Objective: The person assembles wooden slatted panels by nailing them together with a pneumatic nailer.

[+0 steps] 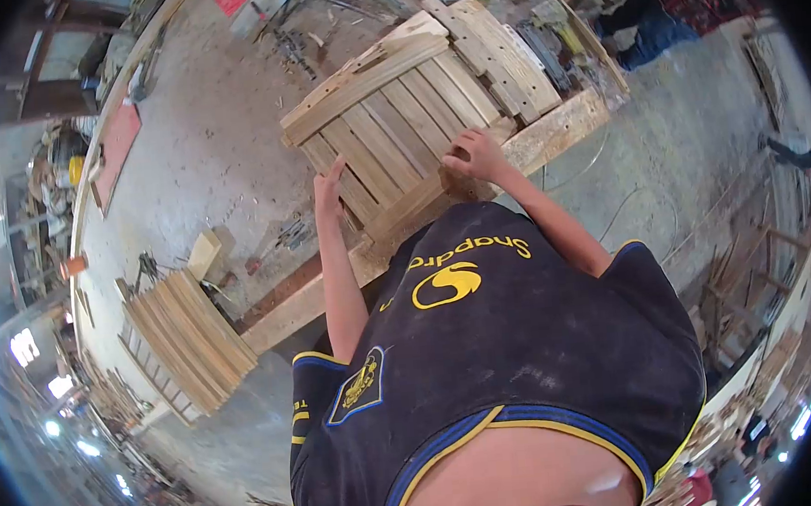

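Observation:
A slatted wooden panel (388,137) lies on the workbench in front of me, its several slats running between a far rail and a near rail (412,207). My left hand (328,191) is at the panel's left side, closed about the outermost slat, with one digit pointing up along it. At the near right corner, my right hand (477,156) has its fingers curled down onto the panel by the end of the near rail. The undersides of both hands are hidden.
Thick boards with holes (495,59) lie against the panel's right end. A stack of curved wooden pieces (190,338) stands at the left. Tools and scraps (288,50) litter the far bench, and a red board (116,151) lies farther left. Cables (641,194) trail across the floor at right.

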A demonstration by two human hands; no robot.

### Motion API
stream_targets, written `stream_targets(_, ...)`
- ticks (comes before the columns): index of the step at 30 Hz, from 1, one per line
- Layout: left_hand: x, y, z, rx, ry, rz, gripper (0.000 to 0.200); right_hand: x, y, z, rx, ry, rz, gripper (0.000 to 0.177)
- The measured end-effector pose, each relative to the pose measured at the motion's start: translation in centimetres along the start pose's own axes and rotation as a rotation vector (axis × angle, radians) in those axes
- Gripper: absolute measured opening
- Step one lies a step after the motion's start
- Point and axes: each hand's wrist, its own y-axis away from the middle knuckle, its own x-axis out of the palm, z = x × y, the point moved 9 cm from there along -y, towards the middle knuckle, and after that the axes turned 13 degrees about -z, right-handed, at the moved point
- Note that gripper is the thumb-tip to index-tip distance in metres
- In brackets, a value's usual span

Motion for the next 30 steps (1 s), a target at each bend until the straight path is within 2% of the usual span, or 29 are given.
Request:
stream_targets(1,0.8,-1.0,0.2,-0.002,-0.012,0.012,0.051,0.0,0.1,-0.8,0.013,0.003,-0.010,0.027)
stream_targets(3,-0.9,-2.7,3.2,-0.151,-0.492,-0.190,0.062,0.2,0.4,-2.8,0.088,-0.026,-0.064,0.026)
stream_targets(4,-1.7,-4.4,5.9,-0.157,-0.498,-0.195,0.062,1.1,0.6,-2.9,0.032,0.027,-0.051,0.029)
stream_targets(6,-3.8,-9.0,10.3,0.066,-1.158,-0.147,0.051,2.1,1.4,-3.1,0.061,0.059,-0.058,0.027)
stream_targets(7,-4.3,-9.2,10.6,0.072,-1.166,-0.155,0.051,2.4,1.4,-3.3,0.087,0.099,-0.063,0.025)
stream_targets(9,-3.4,-7.1,10.1,0.367,-1.278,-0.155,0.044,2.8,1.3,-3.4,0.088,0.156,-0.062,0.022)
stream_targets(10,-3.1,-4.9,9.1,0.362,-1.290,-0.162,0.044,3.0,1.4,-3.6,0.094,0.223,-0.056,0.020)
stream_targets(12,-1.7,-0.6,5.6,0.262,-1.058,-0.124,0.047,3.4,1.5,-4.3,0.101,0.221,-0.084,0.020)
stream_targets(13,-2.3,-0.6,5.9,0.257,-1.076,-0.119,0.047,3.4,1.6,-4.2,0.104,0.236,-0.106,0.019)
stream_targets(15,-3.0,-0.9,7.6,0.115,-1.004,-0.093,0.039,3.9,1.4,-4.6,0.139,0.239,-0.098,0.018)
stream_targets(17,-3.0,-1.2,7.8,0.185,-1.058,-0.092,0.037,5.6,0.9,-6.5,0.297,0.342,-0.042,0.018)
stream_targets(18,-2.7,-0.8,7.4,0.188,-1.053,-0.101,0.038,6.1,-0.7,-6.1,0.297,0.337,-0.045,0.018)
stream_targets(20,-2.5,-0.7,7.3,0.174,-1.065,-0.098,0.041,6.6,-5.7,-4.3,0.395,0.174,-0.103,0.020)
stream_targets(22,-2.1,-0.5,7.2,0.197,-1.074,-0.089,0.043,6.4,-12.5,-1.2,0.253,0.137,-0.294,0.025)
stream_targets(24,-1.4,-0.2,6.8,0.213,-1.092,-0.053,0.046,8.6,-18.5,-1.1,0.200,0.197,-0.311,0.032)
stream_targets(26,-1.4,-0.3,6.6,0.203,-1.100,-0.037,0.045,12.3,-23.6,-3.0,0.117,0.240,-0.251,0.046)
stream_targets(27,-1.4,-0.4,6.5,0.189,-1.104,-0.024,0.044,13.7,-25.1,-4.7,0.123,0.240,-0.255,0.046)
stream_targets(29,-1.6,-0.3,6.1,0.147,-1.074,-0.013,0.044,17.1,-26.9,-7.2,0.048,0.475,-0.128,0.060)
stream_targets(30,-1.8,-0.3,6.3,0.101,-1.036,-0.009,0.043,17.7,-27.1,-8.0,0.053,0.478,-0.117,0.060)
